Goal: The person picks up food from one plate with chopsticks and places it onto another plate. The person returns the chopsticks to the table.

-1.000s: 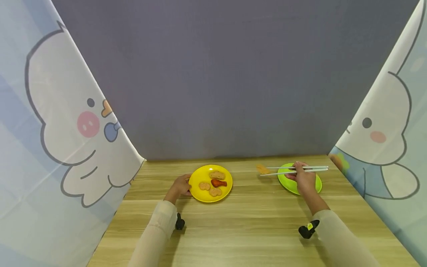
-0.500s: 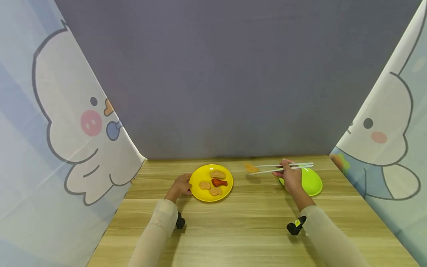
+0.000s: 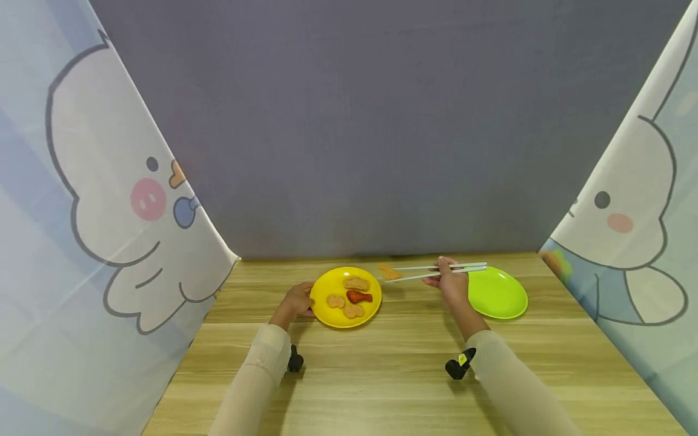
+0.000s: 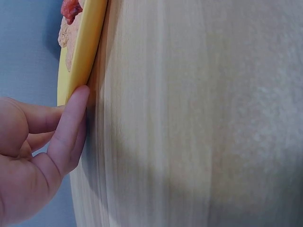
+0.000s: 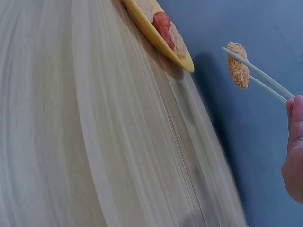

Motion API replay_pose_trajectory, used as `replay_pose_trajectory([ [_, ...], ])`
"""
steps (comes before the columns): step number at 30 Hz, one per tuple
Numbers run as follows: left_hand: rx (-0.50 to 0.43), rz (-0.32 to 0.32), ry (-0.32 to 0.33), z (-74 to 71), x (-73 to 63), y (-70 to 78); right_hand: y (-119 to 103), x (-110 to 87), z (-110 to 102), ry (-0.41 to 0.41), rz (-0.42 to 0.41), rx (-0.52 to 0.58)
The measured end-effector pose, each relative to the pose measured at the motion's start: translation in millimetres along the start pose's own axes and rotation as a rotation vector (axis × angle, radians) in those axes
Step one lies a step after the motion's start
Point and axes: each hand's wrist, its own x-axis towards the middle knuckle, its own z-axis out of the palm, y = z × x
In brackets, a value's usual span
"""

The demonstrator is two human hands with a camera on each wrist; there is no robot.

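My left hand [image 3: 297,300] grips the left rim of a yellow plate [image 3: 332,282], its fingers at the edge in the left wrist view. On this plate lie a red-brown drumstick [image 3: 359,297], a long breaded piece [image 3: 356,283] and two small nuggets, one of them a lobed nugget [image 3: 353,311]. My right hand [image 3: 451,284] holds a pair of white chopsticks [image 3: 414,277]. Between their tips is a golden fried chicken piece [image 5: 238,66], raised above the table just off the yellow plate's upper right rim.
A bright green plate [image 3: 501,297] stands on the right of the wooden table [image 3: 382,381], beside my right forearm. A grey panel [image 3: 349,133] rises along the table's back edge. Cloth screens with cartoon figures flank both sides.
My right hand has moved left, carrying the chopsticks and the fried chicken piece away from the green plate towards the yellow one. The left hand stays at the yellow plate's rim.
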Motion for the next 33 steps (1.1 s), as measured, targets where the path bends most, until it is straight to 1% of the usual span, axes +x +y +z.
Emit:
replay_pose_trajectory([
  [4, 0.003, 0.006, -0.004, -0.8, -2.1, 1.9, 6, -0.6, 9, 0.000, -0.004, 0.002],
  [10, 0.005, 0.019, -0.002, -2.0, -3.9, 3.2, 13, -3.9, 24, -0.012, -0.007, -0.028],
  [20, -0.004, 0.012, -0.003, -0.8, -3.2, 2.1, 25, -12.5, 52, -0.009, 0.006, 0.037],
  [26, -0.011, 0.017, -0.007, -1.7, -2.8, 1.4, 37, -17.5, 70, -0.014, -0.018, 0.014],
  [29, -0.010, 0.018, -0.008, -2.2, -3.0, 2.0, 41, -20.7, 78, -0.006, -0.015, 0.024],
  [33, 0.006, 0.023, -0.003, -1.8, -3.3, 2.9, 45, -25.5, 90, -0.003, -0.001, 0.004],
])
